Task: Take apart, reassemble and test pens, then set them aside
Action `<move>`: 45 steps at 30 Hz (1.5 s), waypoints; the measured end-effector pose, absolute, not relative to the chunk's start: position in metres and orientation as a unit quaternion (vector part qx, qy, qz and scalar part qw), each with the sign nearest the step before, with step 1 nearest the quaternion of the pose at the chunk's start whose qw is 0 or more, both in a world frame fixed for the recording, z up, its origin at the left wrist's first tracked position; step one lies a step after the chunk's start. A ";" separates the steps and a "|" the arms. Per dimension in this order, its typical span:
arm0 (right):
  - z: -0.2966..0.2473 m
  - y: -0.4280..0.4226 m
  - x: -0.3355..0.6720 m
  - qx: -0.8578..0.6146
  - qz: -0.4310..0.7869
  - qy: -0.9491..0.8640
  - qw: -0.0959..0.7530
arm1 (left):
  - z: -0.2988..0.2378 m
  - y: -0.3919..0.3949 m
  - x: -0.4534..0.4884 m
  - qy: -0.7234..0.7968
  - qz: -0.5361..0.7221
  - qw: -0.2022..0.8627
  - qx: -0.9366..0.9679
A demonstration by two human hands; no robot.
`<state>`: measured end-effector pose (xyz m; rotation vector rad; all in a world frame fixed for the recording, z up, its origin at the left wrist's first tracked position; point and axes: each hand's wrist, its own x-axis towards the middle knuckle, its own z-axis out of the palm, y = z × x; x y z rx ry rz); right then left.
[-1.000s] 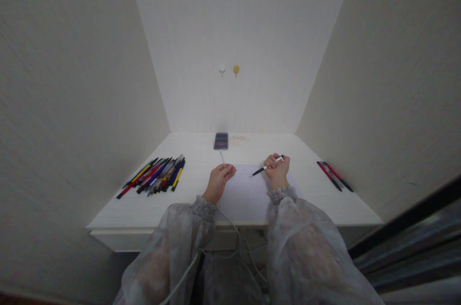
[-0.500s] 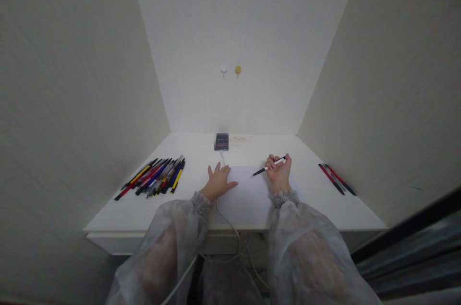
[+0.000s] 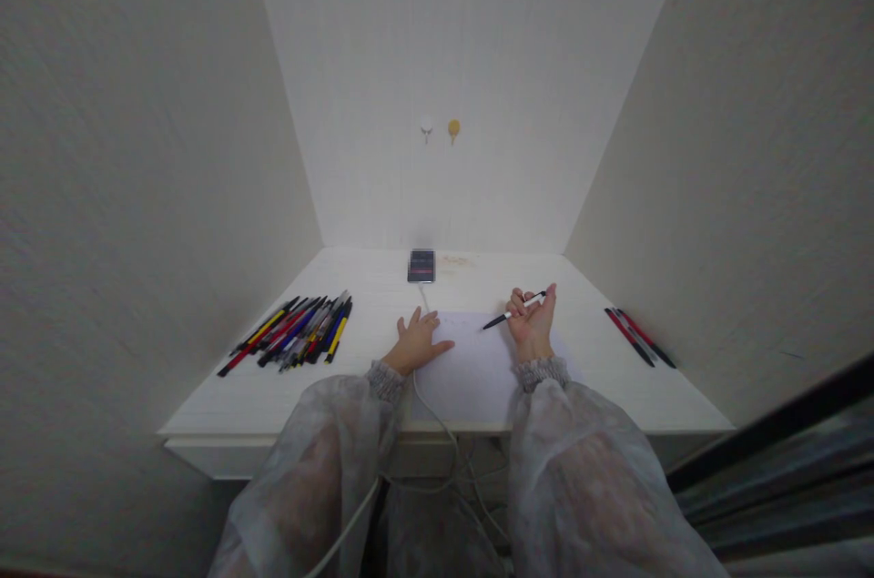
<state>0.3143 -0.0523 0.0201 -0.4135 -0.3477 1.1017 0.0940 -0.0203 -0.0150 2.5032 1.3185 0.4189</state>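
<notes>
Left hand (image 3: 418, 341): a second ago it was curled loosely at the left edge of the paper (image 3: 471, 373). Now it is flat, fingers spread, palm down, pressing that same edge, so it looks like it is steadying the sheet. It grips nothing.

Right hand (image 3: 533, 323): closed round the pen (image 3: 513, 311), as in both earlier shots. The wrist has turned so the palm faces more up and left. The pen lies across the fingers, dark tip pointing left and slightly down. The tip sits over the upper part of the paper; can't tell if it touches, it looks just clear. No marks visible on the sheet.

The paper lies flat on the table (image 3: 259, 391) between the two hands, near the front edge.

Around them:
- Pile of pens (image 3: 300, 332), mixed colours, well to the left of the left hand, untouched.
- Three pens (image 3: 638, 337) set apart near the right wall.
- Phone (image 3: 421, 266) at the back of the table, with its cable (image 3: 423, 298) running forward past the left hand and off the front edge.
- Two small hooks (image 3: 441, 130) on the back wall.
</notes>
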 end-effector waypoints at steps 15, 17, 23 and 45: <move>0.039 -0.045 0.293 -0.348 0.487 -0.383 0.704 | -0.016 -0.022 0.094 0.456 0.146 0.125 0.869; 0.030 -0.044 0.289 -0.370 0.479 -0.403 0.687 | -0.016 -0.022 0.094 0.457 0.148 0.125 0.868; 0.000 -0.041 0.287 -0.434 0.444 -0.446 0.644 | -0.016 -0.021 0.095 0.461 0.145 0.133 0.865; -0.014 -0.037 0.281 -0.573 0.256 -0.536 0.564 | -0.021 -0.018 0.095 0.455 0.159 0.139 0.865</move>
